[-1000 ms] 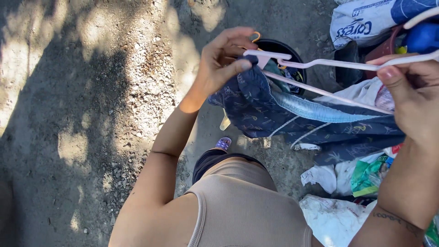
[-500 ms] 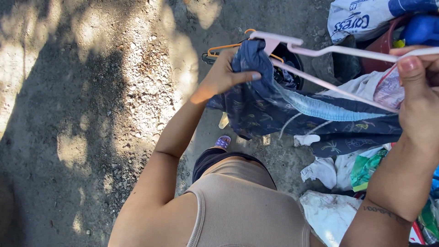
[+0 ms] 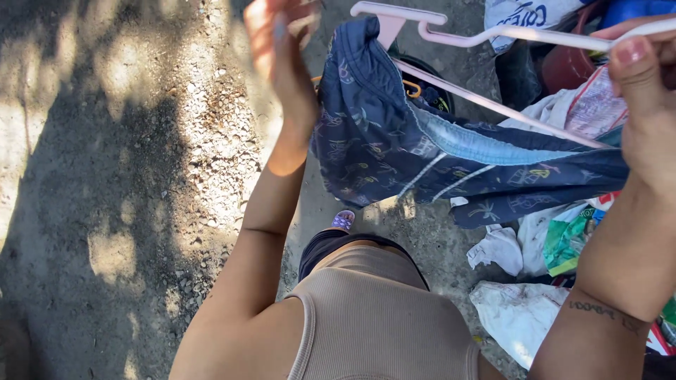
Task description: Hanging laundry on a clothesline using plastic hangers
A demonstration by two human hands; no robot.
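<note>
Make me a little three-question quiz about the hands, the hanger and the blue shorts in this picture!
1. True or false: the right hand grips the pink plastic hanger.
2. What drapes over the hanger's lower bar? A) a white towel B) dark blue patterned shorts C) a red jacket
3. Fill in: the left hand is raised beside the shorts with fingers spread, holding ____.

Key: 1. True. 2. B. 3. nothing; it is blurred, but no object shows in it. Behind the shorts sits a dark bucket, and crumpled white cloths lie on the gravel ground.
</note>
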